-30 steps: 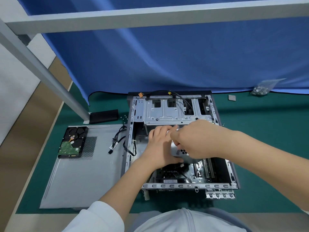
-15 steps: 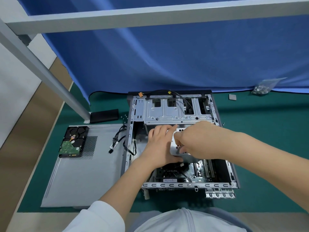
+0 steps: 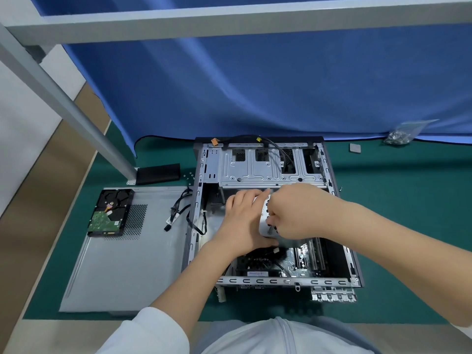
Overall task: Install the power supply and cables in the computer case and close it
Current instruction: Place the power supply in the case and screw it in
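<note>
An open computer case (image 3: 356,264) lies flat on the green mat, its motherboard (image 3: 298,261) showing at the near end. A silver power supply (image 3: 265,221) with a perforated face sits tilted inside the case, mostly hidden by my hands. My left hand (image 3: 242,221) grips its left side from above. My right hand (image 3: 296,213) holds its right side, fingers curled over the perforated face. Black cables (image 3: 178,210) spill out over the case's left wall. The grey side panel (image 3: 127,264) lies flat to the left of the case.
A hard drive (image 3: 109,213) rests on the side panel's far corner. A black block (image 3: 157,172) sits by a metal frame post (image 3: 63,98). A bag of screws (image 3: 401,134) and a small grey pad (image 3: 355,148) lie at the back right, by the blue curtain.
The power supply has tipped up a little, so more of its perforated face shows between my hands. My right hand has shifted slightly right and down on it.
</note>
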